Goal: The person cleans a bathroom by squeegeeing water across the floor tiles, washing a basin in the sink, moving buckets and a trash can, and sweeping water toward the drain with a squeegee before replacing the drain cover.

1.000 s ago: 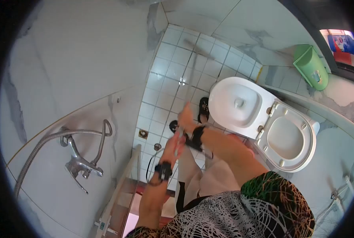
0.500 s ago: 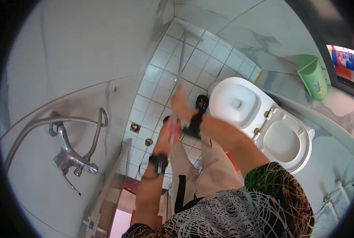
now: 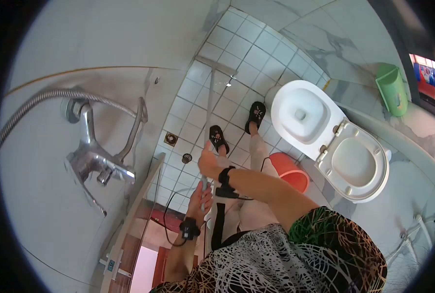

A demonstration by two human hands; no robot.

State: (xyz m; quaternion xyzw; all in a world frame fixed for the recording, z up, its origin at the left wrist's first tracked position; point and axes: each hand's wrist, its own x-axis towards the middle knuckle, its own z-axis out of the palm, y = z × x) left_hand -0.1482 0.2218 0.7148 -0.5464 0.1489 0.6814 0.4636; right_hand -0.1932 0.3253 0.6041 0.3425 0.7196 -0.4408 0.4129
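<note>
Head view: left hand [image 3: 199, 199], right hand [image 3: 208, 161], grip wrapped round pole [image 3: 210, 100] over tiled floor [image 3: 237, 47]

A narrow bathroom surrounds me, marbled walls above a white tiled floor [image 3: 249, 49].
On my left, the pale wall [image 3: 105, 34] carries a chrome mixer tap [image 3: 98, 156] with a looping metal hose [image 3: 41, 101], and a yellowish seam runs across it. Dark grout lines divide the floor's square tiles, which catch a bright glint and hold a square drain [image 3: 171, 139] and a round drain [image 3: 187, 158]. To my right stands a white toilet [image 3: 279, 112], its seat [image 3: 354, 185] folded back, a red bucket [image 3: 293, 179] near it. Farther right, a green bin [image 3: 393, 90] sits near a dark-framed window [image 3: 428, 73]; at lower left, a bright doorway [image 3: 146, 254] shows.
</note>
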